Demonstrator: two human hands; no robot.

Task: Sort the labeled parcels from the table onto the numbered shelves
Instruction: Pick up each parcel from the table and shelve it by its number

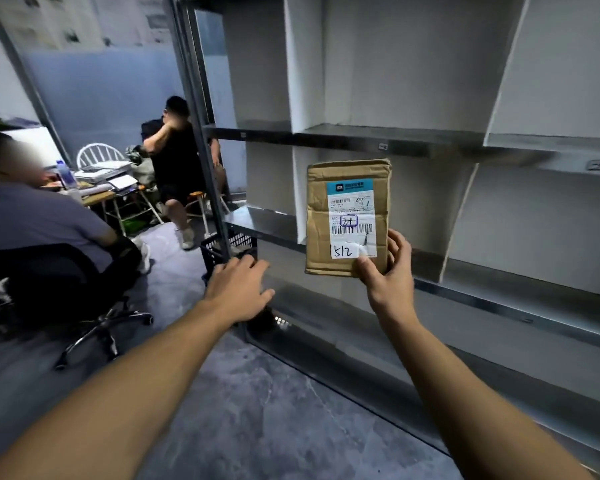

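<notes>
A flat brown cardboard parcel with a white and blue shipping label and a handwritten "512" is held upright in front of the metal shelving unit. My right hand pinches its lower right corner, thumb on the label and fingers behind. My left hand hovers to the left of the parcel with fingers relaxed and spread, holding nothing. The shelves have white divider panels and small tags on their front edges; the compartments in view hold nothing.
A black plastic crate stands on the floor by the shelf's left post. Two people sit at the left, one on a black swivel chair, near a cluttered desk. Grey floor lies in front of me.
</notes>
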